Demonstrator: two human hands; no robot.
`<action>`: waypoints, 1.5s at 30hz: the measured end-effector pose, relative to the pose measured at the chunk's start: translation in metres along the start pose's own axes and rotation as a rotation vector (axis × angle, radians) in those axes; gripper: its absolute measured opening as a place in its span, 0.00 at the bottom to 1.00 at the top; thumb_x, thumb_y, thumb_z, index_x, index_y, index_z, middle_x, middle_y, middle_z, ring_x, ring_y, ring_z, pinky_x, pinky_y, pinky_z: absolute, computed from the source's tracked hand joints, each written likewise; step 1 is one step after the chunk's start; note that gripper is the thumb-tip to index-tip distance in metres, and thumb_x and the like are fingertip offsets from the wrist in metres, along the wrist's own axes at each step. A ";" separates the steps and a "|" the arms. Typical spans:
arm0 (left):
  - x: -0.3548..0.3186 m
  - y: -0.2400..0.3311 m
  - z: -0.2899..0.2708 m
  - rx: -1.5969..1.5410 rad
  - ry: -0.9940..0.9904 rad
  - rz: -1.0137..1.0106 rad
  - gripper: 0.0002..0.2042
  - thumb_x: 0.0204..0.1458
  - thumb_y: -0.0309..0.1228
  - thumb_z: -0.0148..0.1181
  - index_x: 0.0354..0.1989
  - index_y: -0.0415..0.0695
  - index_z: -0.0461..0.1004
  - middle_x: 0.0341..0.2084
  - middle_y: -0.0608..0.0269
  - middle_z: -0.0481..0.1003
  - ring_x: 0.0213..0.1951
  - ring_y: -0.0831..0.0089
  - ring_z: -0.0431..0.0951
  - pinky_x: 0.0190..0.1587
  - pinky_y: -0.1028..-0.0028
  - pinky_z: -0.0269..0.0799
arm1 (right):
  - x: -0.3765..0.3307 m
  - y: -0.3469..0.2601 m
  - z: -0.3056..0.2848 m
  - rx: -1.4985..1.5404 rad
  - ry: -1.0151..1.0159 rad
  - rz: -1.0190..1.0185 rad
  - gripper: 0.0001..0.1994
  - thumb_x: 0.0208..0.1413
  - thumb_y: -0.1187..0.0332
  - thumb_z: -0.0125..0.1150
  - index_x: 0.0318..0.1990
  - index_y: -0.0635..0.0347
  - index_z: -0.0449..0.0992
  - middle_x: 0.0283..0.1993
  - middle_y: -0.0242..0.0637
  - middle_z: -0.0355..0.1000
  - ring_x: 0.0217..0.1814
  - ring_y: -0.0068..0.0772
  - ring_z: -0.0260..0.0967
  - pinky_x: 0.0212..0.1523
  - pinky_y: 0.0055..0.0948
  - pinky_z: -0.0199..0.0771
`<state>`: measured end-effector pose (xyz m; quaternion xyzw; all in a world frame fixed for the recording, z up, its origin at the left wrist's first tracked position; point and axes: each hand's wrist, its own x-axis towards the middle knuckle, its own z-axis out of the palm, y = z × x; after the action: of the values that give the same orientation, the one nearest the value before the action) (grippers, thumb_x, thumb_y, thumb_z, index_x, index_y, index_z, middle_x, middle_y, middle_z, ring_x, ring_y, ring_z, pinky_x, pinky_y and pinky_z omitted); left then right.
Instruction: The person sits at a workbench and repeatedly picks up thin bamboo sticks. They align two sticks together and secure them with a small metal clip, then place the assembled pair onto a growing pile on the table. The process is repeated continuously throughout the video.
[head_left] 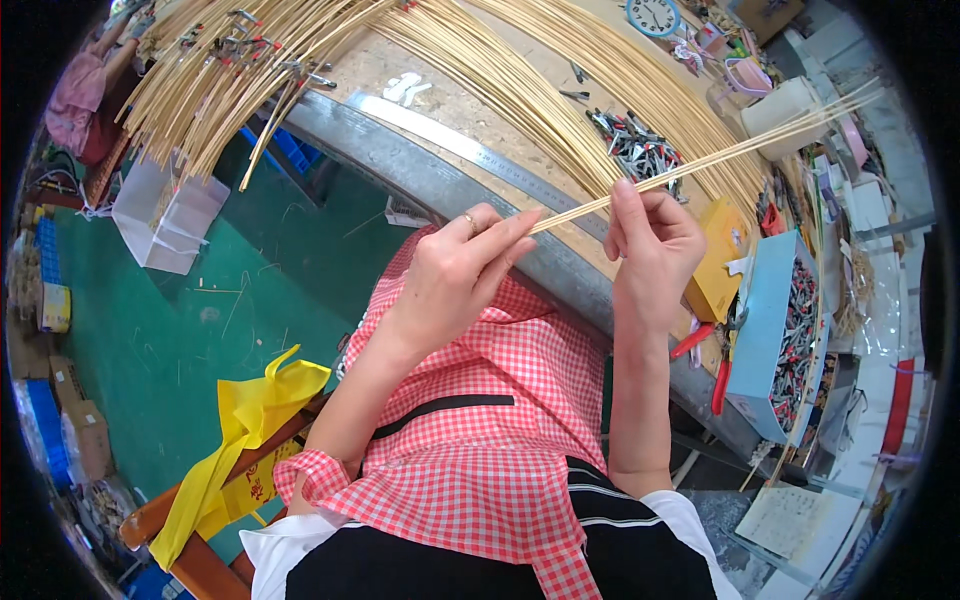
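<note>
A few thin pale wooden rods (715, 157) slant up to the right in front of me. My left hand (462, 262) pinches their near ends between thumb and fingers. Farther along the same rods, my right hand (652, 230) grips them between thumb and curled fingers. Below the rods runs the metal front edge of the workbench (400, 160). Just beyond my right hand lies a pile of small clips (640, 145) with black and red tips. Long bundles of similar rods (500, 70) stretch across the bench behind it.
Rods with clips on them (230, 70) jut over the bench's left end. A steel ruler (450, 140) lies along the front. To the right are a yellow box (717, 265), red-handled pliers (722, 385) and a blue box of clips (765, 340). A wooden chair (200, 560) stands lower left.
</note>
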<state>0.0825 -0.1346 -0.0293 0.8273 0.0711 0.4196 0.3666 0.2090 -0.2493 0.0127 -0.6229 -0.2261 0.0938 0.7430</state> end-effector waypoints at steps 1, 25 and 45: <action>-0.002 -0.002 -0.001 0.029 -0.003 0.001 0.11 0.47 0.20 0.61 0.41 0.39 0.77 0.21 0.58 0.70 0.19 0.69 0.69 0.23 0.73 0.65 | 0.000 0.002 0.001 -0.006 -0.021 0.006 0.08 0.54 0.71 0.62 0.25 0.66 0.74 0.19 0.28 0.67 0.15 0.13 0.56 0.15 0.15 0.52; -0.008 -0.037 -0.012 -0.652 -0.046 -0.569 0.11 0.57 0.32 0.55 0.36 0.35 0.78 0.13 0.78 0.60 0.17 0.89 0.53 0.19 0.83 0.45 | 0.103 0.057 -0.120 -1.445 -0.270 -0.273 0.08 0.46 0.77 0.58 0.35 0.69 0.74 0.38 0.55 0.71 0.43 0.55 0.69 0.44 0.45 0.67; -0.012 -0.032 -0.003 -0.650 -0.090 -0.589 0.11 0.56 0.32 0.56 0.35 0.36 0.79 0.14 0.77 0.61 0.17 0.89 0.53 0.19 0.83 0.44 | 0.011 0.031 -0.066 -0.275 -0.302 0.302 0.08 0.59 0.77 0.47 0.38 0.69 0.75 0.22 0.31 0.66 0.18 0.17 0.63 0.19 0.19 0.67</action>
<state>0.0784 -0.1152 -0.0576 0.6311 0.1520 0.2612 0.7144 0.2529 -0.2964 -0.0226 -0.7239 -0.2496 0.2641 0.5865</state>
